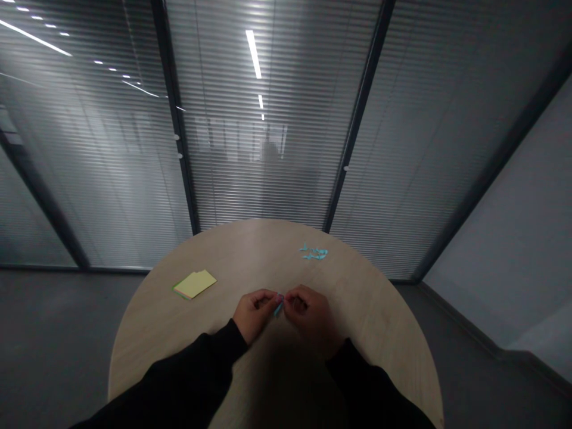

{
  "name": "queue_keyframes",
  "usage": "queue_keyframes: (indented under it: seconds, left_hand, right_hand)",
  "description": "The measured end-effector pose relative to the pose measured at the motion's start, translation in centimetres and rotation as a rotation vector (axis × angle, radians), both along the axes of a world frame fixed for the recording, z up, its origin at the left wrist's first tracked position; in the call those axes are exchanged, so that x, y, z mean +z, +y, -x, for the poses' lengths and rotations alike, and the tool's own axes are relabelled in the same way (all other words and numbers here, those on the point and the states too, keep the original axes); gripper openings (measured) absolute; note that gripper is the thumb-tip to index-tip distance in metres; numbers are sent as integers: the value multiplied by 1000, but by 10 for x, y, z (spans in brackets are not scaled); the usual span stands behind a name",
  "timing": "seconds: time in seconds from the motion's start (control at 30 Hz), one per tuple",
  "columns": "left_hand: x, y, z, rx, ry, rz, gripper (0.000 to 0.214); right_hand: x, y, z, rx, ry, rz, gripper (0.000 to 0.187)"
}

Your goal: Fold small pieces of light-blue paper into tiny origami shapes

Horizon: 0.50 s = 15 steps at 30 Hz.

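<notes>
Over the middle of the round table, my left hand and my right hand meet at their fingertips. Both are closed in a pinch on a small blue piece of paper, whose lower end pokes out beneath the fingers. Its exact shape is too small and too covered to make out. Farther back on the right lies a group of several small light-blue folded paper pieces. To the left of my hands rests a pad of yellow paper sheets, with green and orange edges showing under it.
The round wooden table fills the lower middle. Behind its far edge stands a glass partition with blinds and dark frame posts. A pale wall rises on the right, and grey floor surrounds the table.
</notes>
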State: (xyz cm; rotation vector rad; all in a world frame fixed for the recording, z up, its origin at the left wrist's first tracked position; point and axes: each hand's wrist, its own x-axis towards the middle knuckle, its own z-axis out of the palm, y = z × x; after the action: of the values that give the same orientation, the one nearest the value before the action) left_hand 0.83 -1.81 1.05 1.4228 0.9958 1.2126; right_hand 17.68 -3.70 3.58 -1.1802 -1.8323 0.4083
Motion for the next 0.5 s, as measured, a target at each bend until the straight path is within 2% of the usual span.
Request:
queue_keyframes:
  seconds: [0.17,0.33,0.5]
  left_hand:
    - [5,-4,-2,-14,45,28,39]
    - [2,-3,-1,19,131,-30,38]
    - [-2,1,0,27,104,-40,37]
  right_hand:
    - [-5,1,4,-29,81,83,7]
    - [-8,2,6,-25,45,55,7]
    - [-9,2,6,1,80,86,3]
